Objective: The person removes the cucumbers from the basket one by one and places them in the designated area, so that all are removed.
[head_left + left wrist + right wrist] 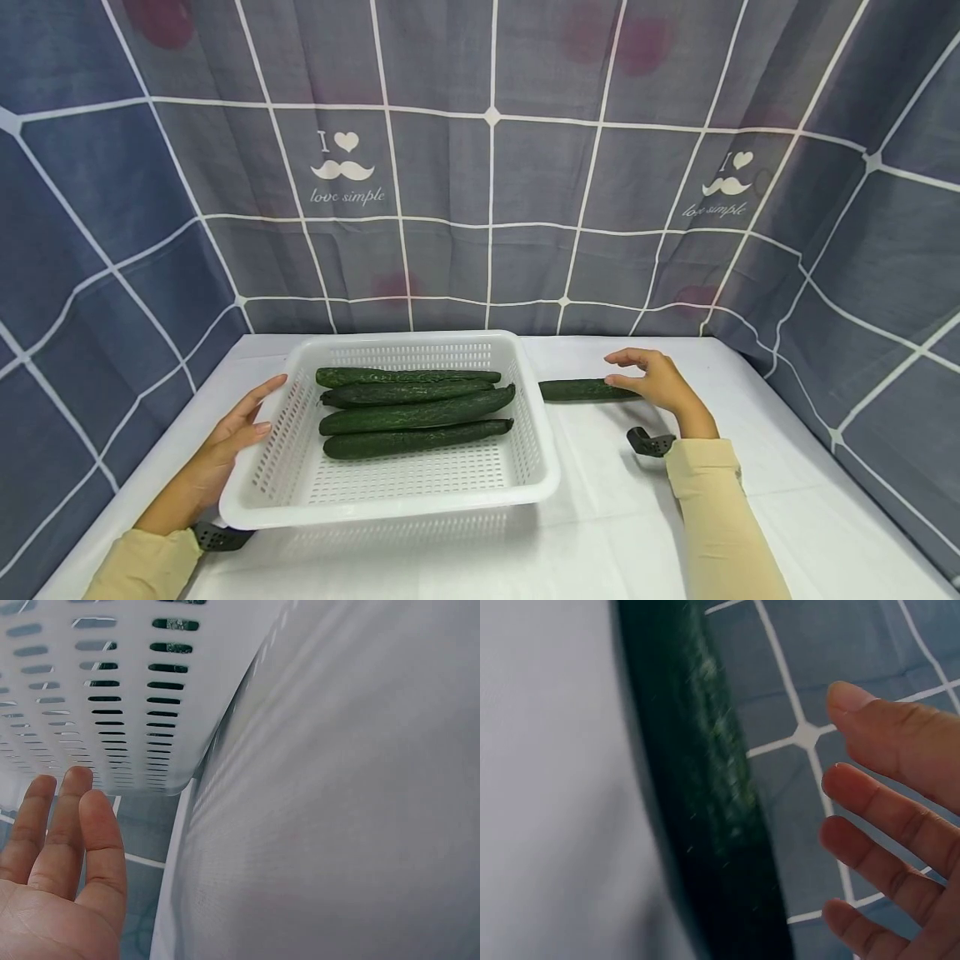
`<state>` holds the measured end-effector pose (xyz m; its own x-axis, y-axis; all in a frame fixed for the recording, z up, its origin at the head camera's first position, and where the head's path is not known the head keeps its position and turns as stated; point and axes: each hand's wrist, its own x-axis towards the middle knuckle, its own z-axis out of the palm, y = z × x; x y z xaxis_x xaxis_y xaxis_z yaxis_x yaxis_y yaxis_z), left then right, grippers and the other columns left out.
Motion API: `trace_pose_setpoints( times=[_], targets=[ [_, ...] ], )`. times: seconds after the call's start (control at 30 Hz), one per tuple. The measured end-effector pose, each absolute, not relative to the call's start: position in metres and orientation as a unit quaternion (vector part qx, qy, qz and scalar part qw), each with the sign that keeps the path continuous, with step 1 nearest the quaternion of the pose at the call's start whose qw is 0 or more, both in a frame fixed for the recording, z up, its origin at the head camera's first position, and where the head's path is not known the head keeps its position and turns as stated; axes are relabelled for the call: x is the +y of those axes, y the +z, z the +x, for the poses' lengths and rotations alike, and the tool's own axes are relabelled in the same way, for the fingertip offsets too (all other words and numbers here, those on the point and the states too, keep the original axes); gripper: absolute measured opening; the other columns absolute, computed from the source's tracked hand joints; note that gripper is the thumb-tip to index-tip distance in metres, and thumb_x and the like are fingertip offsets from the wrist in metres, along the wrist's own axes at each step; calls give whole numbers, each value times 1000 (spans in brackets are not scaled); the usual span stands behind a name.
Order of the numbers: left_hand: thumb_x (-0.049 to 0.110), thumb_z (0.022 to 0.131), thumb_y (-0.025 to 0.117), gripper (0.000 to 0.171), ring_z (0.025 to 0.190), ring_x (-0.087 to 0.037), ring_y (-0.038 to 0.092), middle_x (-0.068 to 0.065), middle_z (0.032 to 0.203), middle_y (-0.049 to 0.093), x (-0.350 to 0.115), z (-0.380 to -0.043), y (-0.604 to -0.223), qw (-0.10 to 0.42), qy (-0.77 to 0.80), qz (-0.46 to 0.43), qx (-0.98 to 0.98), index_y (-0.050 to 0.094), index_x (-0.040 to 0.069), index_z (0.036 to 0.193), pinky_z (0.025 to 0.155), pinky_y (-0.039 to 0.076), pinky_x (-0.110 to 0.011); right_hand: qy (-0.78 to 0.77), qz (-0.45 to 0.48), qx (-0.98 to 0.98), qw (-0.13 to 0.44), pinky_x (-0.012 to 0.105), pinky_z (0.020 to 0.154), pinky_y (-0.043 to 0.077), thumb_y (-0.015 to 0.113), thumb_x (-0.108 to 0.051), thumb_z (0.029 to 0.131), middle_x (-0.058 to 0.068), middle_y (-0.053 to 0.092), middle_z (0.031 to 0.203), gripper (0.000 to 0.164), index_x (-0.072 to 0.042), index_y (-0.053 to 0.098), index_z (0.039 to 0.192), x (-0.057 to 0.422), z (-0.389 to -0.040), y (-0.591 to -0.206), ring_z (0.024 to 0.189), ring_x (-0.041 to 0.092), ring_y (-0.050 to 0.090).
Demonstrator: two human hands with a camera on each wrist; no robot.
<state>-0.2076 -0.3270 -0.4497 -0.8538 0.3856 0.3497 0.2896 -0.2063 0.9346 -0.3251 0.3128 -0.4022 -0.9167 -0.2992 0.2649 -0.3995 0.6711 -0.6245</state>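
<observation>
A white perforated basket (390, 512) stands on the table with several dark green cucumbers (420, 412) lying side by side in it. My left hand (221, 450) is at the basket's left rim, fingers extended. In the left wrist view, the fingers (64, 832) reach up beside the slotted wall (131, 667), the palm facing the camera. To the right of the basket, a single cucumber (573, 390) lies on the cloth. Over its right end is my right hand (660, 387). The right wrist view shows that cucumber (697, 772) apart from the spread, loosely bent fingers (892, 799).
A white cloth (600, 517) covers the table. Grey-blue curtains (442, 167) with white grid lines rise at the back and on both sides. Each wrist wears a black camera mount, one on the left (221, 537) and one on the right (648, 442).
</observation>
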Motion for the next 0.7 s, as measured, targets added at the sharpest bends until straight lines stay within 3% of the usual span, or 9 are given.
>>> trace_pose_setpoints(
  times=[0.37,0.7],
  targets=[
    [0,110,36,67,126,-12,61,14,156,48,-325,-207,-447,34,731,279,622,40,38,166,87,60,-36,370,229,-897,84,66,110,45,77,-9,100,29,72,128,32,4,74,129,300,-318,-382,121,48,67],
    [2,110,37,66,124,-12,62,14,155,49,-325,-206,-446,32,729,269,628,42,39,165,87,60,-36,353,262,-894,86,64,107,48,78,-9,99,19,76,125,30,2,75,126,284,-308,-363,117,44,70]
  ],
)
